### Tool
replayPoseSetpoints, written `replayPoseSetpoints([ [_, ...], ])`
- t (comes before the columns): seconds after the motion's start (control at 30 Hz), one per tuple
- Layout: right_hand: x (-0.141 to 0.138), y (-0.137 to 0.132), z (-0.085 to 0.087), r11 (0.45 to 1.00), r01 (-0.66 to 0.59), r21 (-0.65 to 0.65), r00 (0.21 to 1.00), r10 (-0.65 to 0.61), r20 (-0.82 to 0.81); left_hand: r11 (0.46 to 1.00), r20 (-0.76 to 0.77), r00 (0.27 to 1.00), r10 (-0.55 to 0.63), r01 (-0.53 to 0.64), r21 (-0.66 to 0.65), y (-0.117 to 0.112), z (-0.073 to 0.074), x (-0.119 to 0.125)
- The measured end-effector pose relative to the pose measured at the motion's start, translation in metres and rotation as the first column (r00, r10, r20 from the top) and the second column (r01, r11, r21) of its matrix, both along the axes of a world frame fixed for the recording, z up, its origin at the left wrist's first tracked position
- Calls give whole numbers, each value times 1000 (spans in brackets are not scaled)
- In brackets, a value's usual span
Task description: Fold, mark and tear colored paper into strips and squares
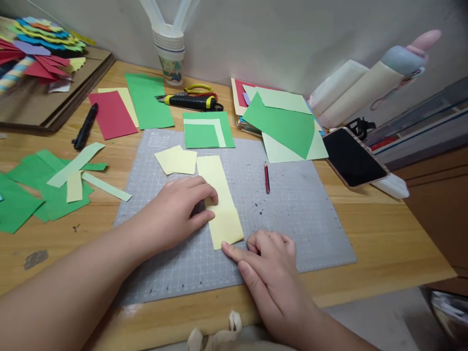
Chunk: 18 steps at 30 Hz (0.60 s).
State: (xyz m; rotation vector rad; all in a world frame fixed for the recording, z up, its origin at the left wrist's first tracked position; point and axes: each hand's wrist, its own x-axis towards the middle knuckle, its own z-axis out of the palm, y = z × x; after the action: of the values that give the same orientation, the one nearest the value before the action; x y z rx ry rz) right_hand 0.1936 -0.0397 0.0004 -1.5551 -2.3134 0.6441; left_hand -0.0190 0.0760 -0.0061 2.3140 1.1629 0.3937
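Note:
A pale yellow paper strip (pixel 219 204) lies lengthwise on the grey cutting mat (pixel 292 219), its near end folded over onto itself. Curled at the strip's left edge, my left hand (pixel 179 207) holds it down with thumb and fingertips. My right hand (pixel 274 273) presses an index fingertip on the folded near end, the other fingers bent under. Beyond the left hand are small yellow paper pieces (pixel 177 161). A short red-and-black pencil (pixel 266 178) lies right of the strip.
Green paper scraps (pixel 44 183) spread at left, near a black pen (pixel 86 126) and red card (pixel 113 114). Behind the mat are a cutter (pixel 190 101), stacked paper cups (pixel 171 58) and a paper pile (pixel 281 122). A phone (pixel 354 156) rests at right by the table edge.

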Motion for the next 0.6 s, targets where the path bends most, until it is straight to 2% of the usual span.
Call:
replayPoseSetpoints([
  [0.33,14,-9,-6,986,162,33,987,-162,-4,1000,-18,1000,-10,10,8,1,-1,-1],
  [0.6,16,-7,-6,982,178,63,984,-178,-5,999,-14,1000,-17,17,49,-1,1,0],
])
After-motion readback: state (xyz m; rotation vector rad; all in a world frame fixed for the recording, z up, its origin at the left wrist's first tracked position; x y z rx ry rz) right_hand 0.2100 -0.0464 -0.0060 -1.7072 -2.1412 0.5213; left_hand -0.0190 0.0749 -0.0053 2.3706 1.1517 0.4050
